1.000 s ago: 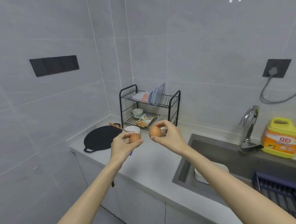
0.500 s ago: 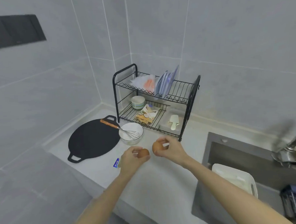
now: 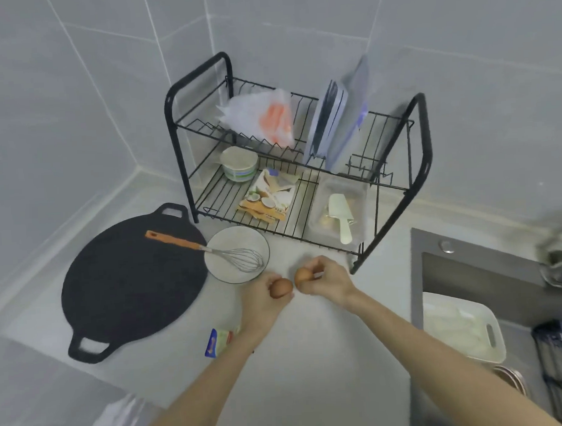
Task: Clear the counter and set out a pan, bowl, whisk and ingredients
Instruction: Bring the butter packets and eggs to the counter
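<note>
A flat black pan lies on the grey counter at the left. Right of it stands a white bowl with a wire whisk resting in it, its orange handle across the pan. My left hand grips a brown egg just in front of the bowl. My right hand grips a second brown egg beside it, the two eggs nearly touching. A small blue and yellow packet lies on the counter under my left wrist.
A black two-tier wire rack stands in the corner with a plastic bag, flat boards, a small cup, a printed pouch and a clear tub with a scoop. At the right a sink holds a white basin. A dark drainer sits at the far right.
The view has tilted down and closer to the counter. Both hands, each with an egg, have lowered toward the spot in front of the bowl.
</note>
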